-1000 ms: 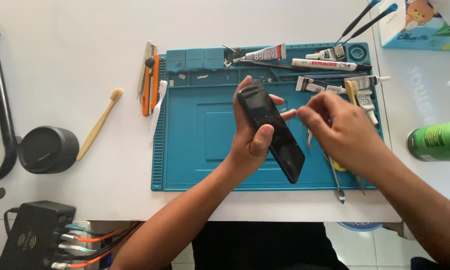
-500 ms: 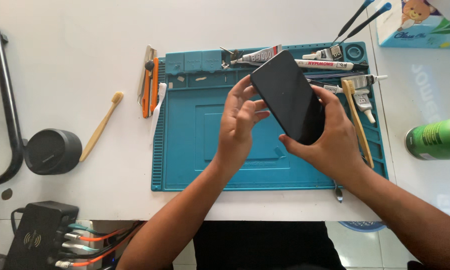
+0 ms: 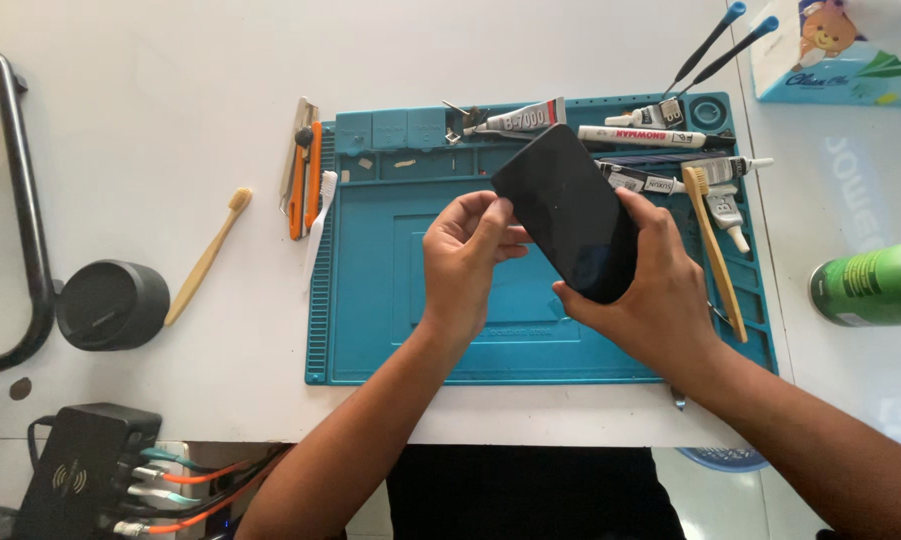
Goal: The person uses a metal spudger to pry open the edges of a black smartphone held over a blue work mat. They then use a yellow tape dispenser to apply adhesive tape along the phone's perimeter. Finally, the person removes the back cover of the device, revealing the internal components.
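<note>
Above the blue mat's (image 3: 370,330) centre, the right hand (image 3: 650,290) is gripping a dark phone (image 3: 568,212) by its edges while the left hand (image 3: 465,255) is pinching its side, best keeping fingertips off the glass.

I see a glossy black phone (image 3: 568,212) over a teal repair mat (image 3: 370,300) on the white surface (image 3: 150,100), plus an orange utility knife (image 3: 305,175), tan bamboo toothbrush (image 3: 208,255), green can (image 3: 875,283), black round speaker (image 3: 112,304).
</note>
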